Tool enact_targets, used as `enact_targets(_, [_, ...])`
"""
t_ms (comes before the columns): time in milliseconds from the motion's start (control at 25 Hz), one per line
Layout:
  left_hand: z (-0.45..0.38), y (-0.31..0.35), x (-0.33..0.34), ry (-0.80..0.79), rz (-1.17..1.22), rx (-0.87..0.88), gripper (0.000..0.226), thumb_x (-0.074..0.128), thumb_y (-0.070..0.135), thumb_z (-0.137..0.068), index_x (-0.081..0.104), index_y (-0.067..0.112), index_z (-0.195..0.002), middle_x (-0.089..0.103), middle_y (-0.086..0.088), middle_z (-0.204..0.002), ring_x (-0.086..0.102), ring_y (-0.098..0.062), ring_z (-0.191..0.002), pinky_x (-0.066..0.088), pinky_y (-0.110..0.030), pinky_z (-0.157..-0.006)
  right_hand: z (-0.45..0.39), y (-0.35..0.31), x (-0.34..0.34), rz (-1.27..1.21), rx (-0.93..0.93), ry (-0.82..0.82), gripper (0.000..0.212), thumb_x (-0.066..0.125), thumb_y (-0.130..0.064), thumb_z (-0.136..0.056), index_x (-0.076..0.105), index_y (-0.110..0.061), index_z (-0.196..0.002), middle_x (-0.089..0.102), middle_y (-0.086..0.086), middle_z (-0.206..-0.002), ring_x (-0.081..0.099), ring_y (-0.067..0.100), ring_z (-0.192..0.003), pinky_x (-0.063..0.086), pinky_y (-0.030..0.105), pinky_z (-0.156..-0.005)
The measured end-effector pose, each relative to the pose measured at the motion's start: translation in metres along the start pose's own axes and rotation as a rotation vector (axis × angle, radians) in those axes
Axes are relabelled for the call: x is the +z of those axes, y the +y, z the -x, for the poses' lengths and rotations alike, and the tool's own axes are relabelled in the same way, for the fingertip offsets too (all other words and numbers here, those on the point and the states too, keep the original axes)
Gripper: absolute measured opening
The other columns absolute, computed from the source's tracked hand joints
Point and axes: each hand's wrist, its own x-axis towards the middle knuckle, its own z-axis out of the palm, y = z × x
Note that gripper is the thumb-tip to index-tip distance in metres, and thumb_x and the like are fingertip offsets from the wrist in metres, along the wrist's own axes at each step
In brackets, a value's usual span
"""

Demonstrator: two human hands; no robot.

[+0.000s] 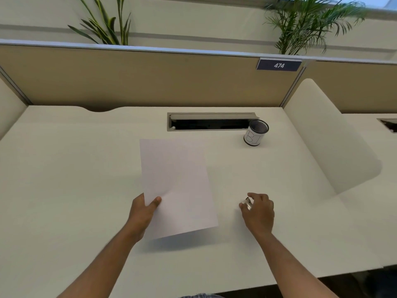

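Observation:
A blank white sheet of paper (178,186) is held above the white desk (75,179), its near edge lifted and casting a shadow. My left hand (142,214) pinches the sheet's near left corner, thumb on top. To the right, my right hand (258,211) is curled round a small black and silver object (248,203), perhaps a pen or clip, low over the desk. Most of that object is hidden by my fingers.
A black mesh pen cup (255,133) with a white label stands at the back right, beside an open cable tray slot (210,122). A tan partition (139,78) bearing a "474" sign (278,65) closes off the back. A white side divider (330,143) stands at the right.

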Motion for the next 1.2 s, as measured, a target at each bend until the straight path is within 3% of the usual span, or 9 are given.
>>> enact_targets(80, [0.001,0.000,0.000,0.002,0.003,-0.006,0.036,0.064,0.021,-0.096,0.060,0.013,-0.131,0.070,-0.008,-0.120,0.066,-0.032,-0.104,0.054,-0.050,-0.093,-0.001,0.013,0.007,0.077,0.027,-0.071,0.057,0.082,-0.034,-0.081,0.063,-0.014,-0.131,0.057,0.010,-0.131,0.050,0.035,-0.123,0.047,0.046,-0.097])
enact_targets(160, [0.002,0.000,0.001,0.003,-0.002,-0.006,0.036,0.064,0.021,-0.096,0.060,0.013,-0.131,0.069,-0.008,-0.119,0.066,-0.031,-0.104,0.054,-0.049,-0.093,-0.002,0.021,0.013,0.089,0.027,-0.099,0.060,0.083,-0.038,-0.080,0.063,-0.012,-0.130,0.056,0.013,-0.131,0.051,0.037,-0.121,0.047,0.046,-0.096])
enact_targets(640, [0.006,0.007,0.003,0.026,0.033,-0.016,0.033,0.063,0.019,-0.096,0.061,0.016,-0.129,0.071,-0.005,-0.117,0.067,-0.031,-0.105,0.053,-0.047,-0.093,-0.001,0.013,0.015,0.042,-0.009,-0.122,0.029,0.072,-0.032,-0.090,0.069,-0.020,-0.116,0.060,0.005,-0.122,0.054,0.030,-0.117,0.045,0.041,-0.093])
enact_targets(840, [0.006,0.010,0.001,0.037,0.036,-0.007,0.032,0.064,0.019,-0.096,0.063,0.015,-0.127,0.072,-0.004,-0.115,0.067,-0.032,-0.105,0.054,-0.047,-0.093,0.024,0.000,0.009,-0.266,-0.110,-0.307,0.031,0.074,-0.030,-0.090,0.066,-0.023,-0.120,0.069,-0.008,-0.112,0.065,0.014,-0.104,0.050,0.031,-0.089])
enact_targets(960, [0.008,0.013,-0.001,0.038,0.036,0.002,0.033,0.064,0.020,-0.096,0.062,0.015,-0.129,0.071,-0.005,-0.116,0.066,-0.031,-0.104,0.053,-0.048,-0.093,0.040,-0.009,0.003,-0.542,-0.053,-0.516,0.022,0.072,-0.024,-0.094,0.067,-0.026,-0.115,0.075,-0.004,-0.109,0.071,0.018,-0.105,0.056,0.034,-0.096])
enact_targets(1080, [0.010,0.015,-0.005,0.036,0.040,0.011,0.031,0.063,0.020,-0.096,0.062,0.016,-0.127,0.070,-0.004,-0.115,0.066,-0.030,-0.103,0.053,-0.045,-0.090,0.050,-0.018,-0.007,-0.793,0.057,-0.743,0.021,0.064,-0.023,-0.100,0.067,-0.022,-0.121,0.076,0.003,-0.107,0.073,0.022,-0.097,0.055,0.038,-0.084])
enact_targets(1200, [0.011,0.017,-0.008,0.041,0.034,0.020,0.031,0.064,0.021,-0.096,0.062,0.015,-0.127,0.071,-0.005,-0.115,0.067,-0.031,-0.103,0.053,-0.045,-0.090,0.052,-0.021,-0.015,-0.939,0.105,-0.864,0.032,0.062,-0.032,-0.100,0.068,-0.015,-0.128,0.075,0.005,-0.105,0.065,0.017,-0.088,0.049,0.033,-0.073])
